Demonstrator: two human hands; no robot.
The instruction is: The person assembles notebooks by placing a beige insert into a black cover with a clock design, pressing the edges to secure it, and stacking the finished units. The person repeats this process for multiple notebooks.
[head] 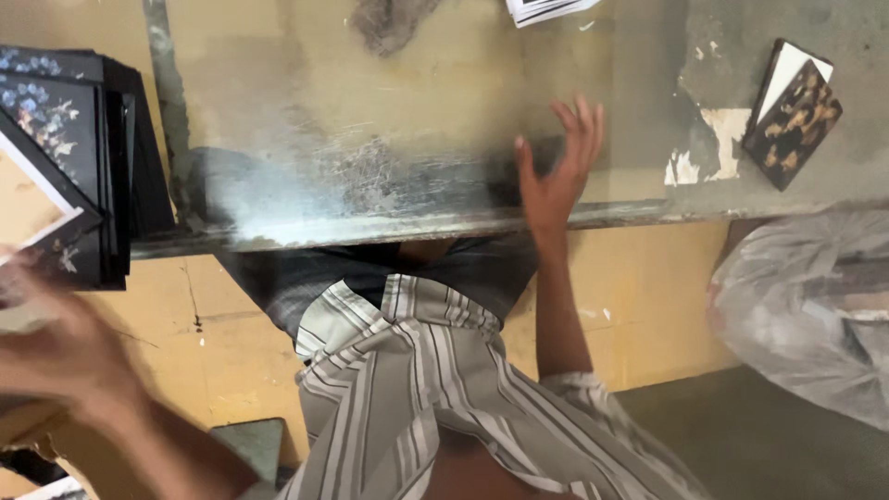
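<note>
My right hand [554, 176] reaches over the front edge of a worn, scratched table [370, 93], fingers spread and holding nothing. My left hand [60, 347] is blurred at the lower left, just below a stack of black boards with blue and white flower prints [60, 139] that lies on the table's left end. Motion blur hides whether this hand grips anything. My striped shirt [435, 389] fills the lower middle.
A small black and gold patterned card on a white sheet [795, 116] lies at the table's right end. White papers [546, 9] show at the top edge. A clear plastic bag [815, 306] sits low on the right. Yellow panels lie below the table.
</note>
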